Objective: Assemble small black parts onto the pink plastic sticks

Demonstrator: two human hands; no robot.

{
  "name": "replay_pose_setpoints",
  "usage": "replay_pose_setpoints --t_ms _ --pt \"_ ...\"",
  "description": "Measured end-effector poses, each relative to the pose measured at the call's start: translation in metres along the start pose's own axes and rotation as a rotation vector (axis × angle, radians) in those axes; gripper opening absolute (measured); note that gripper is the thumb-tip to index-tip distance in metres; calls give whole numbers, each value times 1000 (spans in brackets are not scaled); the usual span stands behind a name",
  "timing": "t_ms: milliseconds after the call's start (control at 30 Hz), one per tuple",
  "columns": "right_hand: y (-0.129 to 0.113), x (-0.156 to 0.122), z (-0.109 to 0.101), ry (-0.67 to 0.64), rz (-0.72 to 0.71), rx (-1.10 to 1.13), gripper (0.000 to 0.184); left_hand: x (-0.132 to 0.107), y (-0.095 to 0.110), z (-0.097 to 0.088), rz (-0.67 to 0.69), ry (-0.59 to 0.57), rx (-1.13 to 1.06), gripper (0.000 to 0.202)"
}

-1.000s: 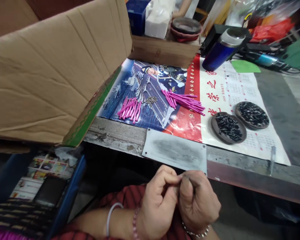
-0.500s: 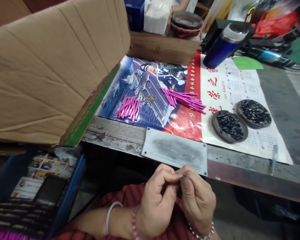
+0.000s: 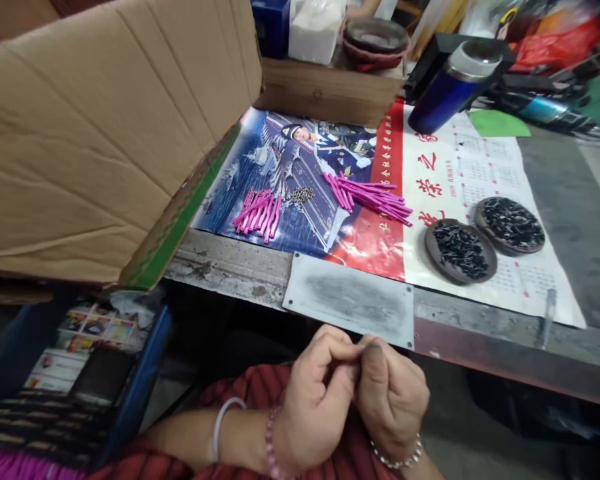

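While your left hand (image 3: 317, 413) and right hand (image 3: 395, 407) meet at the fingertips above your lap, both have their fingers curled and their thumbs pressed in. You keep whatever may lie between those tips hidden, so I cannot tell whether you hold anything. Your right thumb (its tip is darkly smudged) is toward the camera.

Nearest to your hands is a pale metal plate (image 3: 350, 300), with a dark, rubbed patch across its middle and dots at its corners; it lies at the near edge of the table (image 3: 220, 267). Beyond it you have a printed poster (image 3: 413, 173), and on that lie two piles of pink sticks, a left pile (image 3: 258, 215) and a right pile (image 3: 373, 198). Between them sits a small cluster of metallic beads (image 3: 301, 195).

To the right on the poster, you have a nearer dish (image 3: 431, 253) and a farther dish (image 3: 517, 251) side by side, both filled with small black pieces. A blue flask (image 3: 443, 97) stands behind them. At your left a cardboard carton (image 3: 120, 147) rises beside the poster, and below it is a blue bin (image 3: 156, 357) with a dark, flat object (image 3: 103, 375) inside.
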State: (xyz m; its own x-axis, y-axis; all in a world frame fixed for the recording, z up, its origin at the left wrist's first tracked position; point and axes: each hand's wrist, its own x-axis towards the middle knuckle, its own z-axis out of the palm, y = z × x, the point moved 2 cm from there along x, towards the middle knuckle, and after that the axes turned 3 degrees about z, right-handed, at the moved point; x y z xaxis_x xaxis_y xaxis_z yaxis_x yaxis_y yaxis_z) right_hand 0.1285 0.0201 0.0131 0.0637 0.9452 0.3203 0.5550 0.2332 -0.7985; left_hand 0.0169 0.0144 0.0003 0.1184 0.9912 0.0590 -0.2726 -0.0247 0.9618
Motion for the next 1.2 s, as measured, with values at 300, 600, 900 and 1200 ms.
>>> replay_pose_setpoints --t_ms 300,600,900,1200 --pt "1 -1 4 -9 32 129 36 -1 3 -4 32 -9 27 17" --pt "3 0 5 -161 128 297 53 -2 3 -6 36 -10 26 14" --pt "2 -2 2 -105 129 325 17 -1 6 -8 47 21 9 15" --pt "4 -6 -2 -159 70 214 25 -2 4 -7 15 -18 30 14"
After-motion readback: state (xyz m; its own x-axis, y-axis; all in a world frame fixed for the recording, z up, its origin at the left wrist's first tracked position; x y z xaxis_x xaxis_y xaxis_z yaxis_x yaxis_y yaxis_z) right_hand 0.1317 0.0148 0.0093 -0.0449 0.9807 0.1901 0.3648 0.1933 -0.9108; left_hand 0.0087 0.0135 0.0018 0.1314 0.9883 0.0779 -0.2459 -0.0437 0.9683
